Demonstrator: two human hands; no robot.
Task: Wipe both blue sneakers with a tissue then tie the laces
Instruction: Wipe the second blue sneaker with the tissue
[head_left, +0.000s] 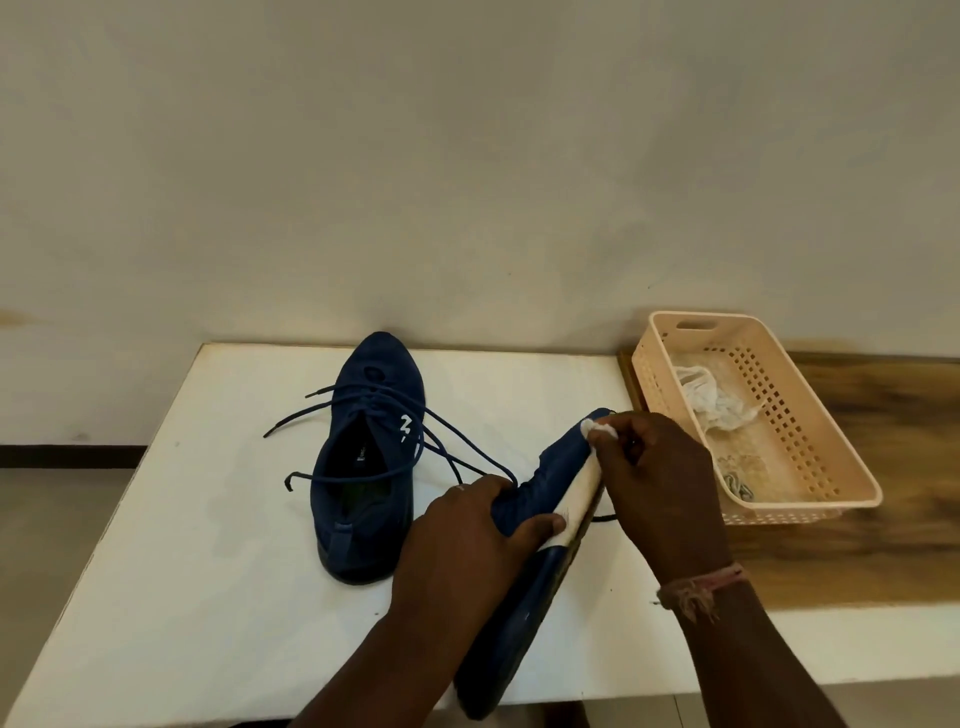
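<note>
- One blue sneaker (540, 525) is being held tipped on its side over the near right part of the white surface (208, 545), its sole edge turned up and its heel hanging past the near edge.
- The left hand (467, 540) is gripping this sneaker around its middle, fingers (540, 525) curled over the blue upper.
- The right hand (654, 483) is pinching a small white tissue (597, 429) between its fingertips and pressing it against the sneaker near the toe.
- A frayed thread band (696, 590) is sitting on the right wrist.
- The other blue sneaker (369, 467) is standing upright on the surface, to the left and farther back, toe pointing toward the far wall (467, 156).
- Its laces (332, 410) are lying loose and untied, trailing out to both sides.
- To the right, a peach plastic basket (810, 415) is resting on a wooden top (883, 545), just beside the white surface.
- Crumpled white tissue (706, 397) is lying inside the basket, with a small dark item I cannot make out near its near end.
</note>
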